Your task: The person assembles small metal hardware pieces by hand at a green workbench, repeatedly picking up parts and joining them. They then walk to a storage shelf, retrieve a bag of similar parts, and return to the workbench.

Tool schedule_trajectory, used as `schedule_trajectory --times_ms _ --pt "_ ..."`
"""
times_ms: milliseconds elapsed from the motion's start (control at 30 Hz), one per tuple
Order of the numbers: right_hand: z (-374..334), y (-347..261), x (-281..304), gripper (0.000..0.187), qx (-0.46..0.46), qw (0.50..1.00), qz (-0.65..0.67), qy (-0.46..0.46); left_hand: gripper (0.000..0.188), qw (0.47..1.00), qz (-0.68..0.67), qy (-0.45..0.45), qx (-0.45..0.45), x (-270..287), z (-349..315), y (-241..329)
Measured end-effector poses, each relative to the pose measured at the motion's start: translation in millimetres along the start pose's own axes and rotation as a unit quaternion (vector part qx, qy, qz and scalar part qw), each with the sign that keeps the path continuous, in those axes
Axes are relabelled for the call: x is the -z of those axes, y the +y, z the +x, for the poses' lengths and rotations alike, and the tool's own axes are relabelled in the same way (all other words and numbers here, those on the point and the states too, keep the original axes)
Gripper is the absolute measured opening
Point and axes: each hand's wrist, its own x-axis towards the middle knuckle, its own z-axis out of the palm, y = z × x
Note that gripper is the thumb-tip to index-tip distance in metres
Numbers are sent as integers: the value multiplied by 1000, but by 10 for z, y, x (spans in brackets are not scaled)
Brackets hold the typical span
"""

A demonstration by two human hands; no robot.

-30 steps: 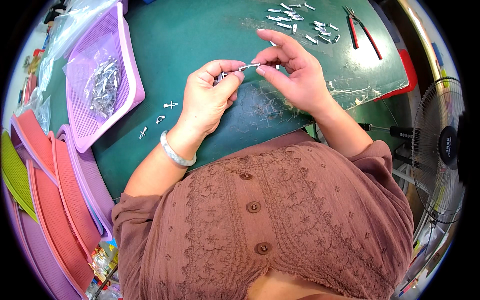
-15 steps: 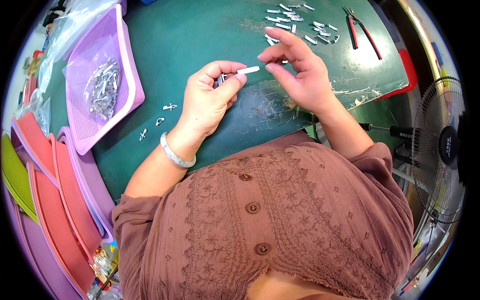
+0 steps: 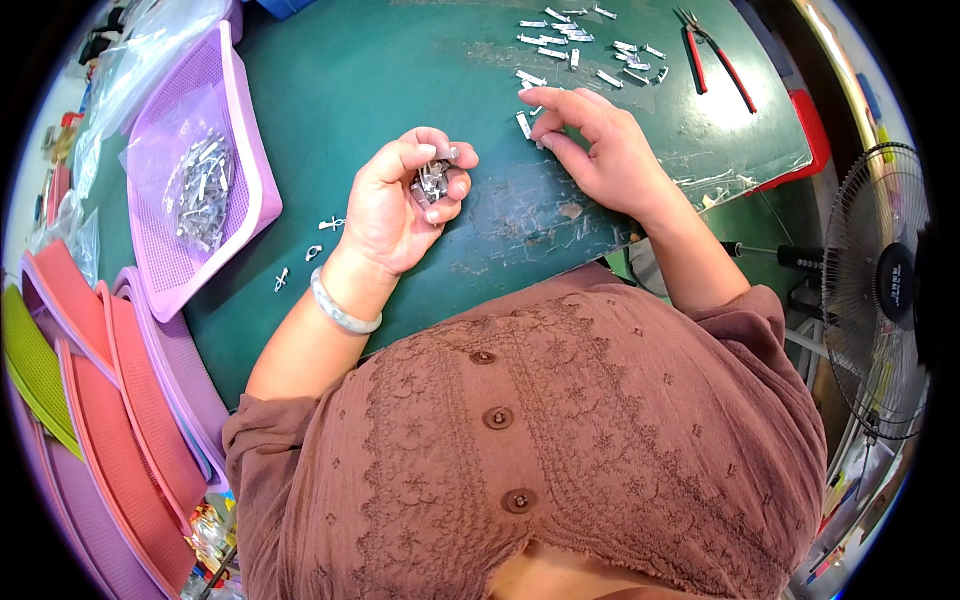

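My left hand (image 3: 380,205) is turned palm up, its fingers curled around several small silver metal pieces (image 3: 431,184). A pale bangle (image 3: 340,306) circles that wrist. Over the table to the right, my right hand (image 3: 605,150) has its thumb and fingertips brought together at a small white-and-silver metal piece (image 3: 523,125); the exact contact is partly hidden by the fingers. Beyond the fingertips lie several similar narrow metal pieces (image 3: 553,53), scattered on the green table (image 3: 400,70). Left of my left wrist rest three small silver fittings (image 3: 314,252).
A purple perforated basket (image 3: 262,205) at the left holds a clear bag of metal pieces (image 3: 205,185). Red-handled pliers (image 3: 700,65) lie at the far right. Stacked coloured baskets (image 3: 130,450) stand lower left; a fan (image 3: 870,300) stands at the right beside a red container (image 3: 805,140).
The white strip at my left fingertips no longer shows there, and that hand has turned its palm up, exposing the metal pieces. My right hand has lowered to the table, its fingertips closing at a piece.
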Motion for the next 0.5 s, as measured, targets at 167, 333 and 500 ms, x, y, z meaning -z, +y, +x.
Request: schedule_trajectory --times_ms 167,333,500 --pt "157 37 10 42 12 999 -37 -1 13 999 3 35 16 -15 7 -6" --pt "335 116 -36 39 64 995 -55 -59 11 999 19 33 31 -41 17 12" --pt "420 188 -65 38 102 988 -70 -90 12 994 62 76 41 -73 25 16"
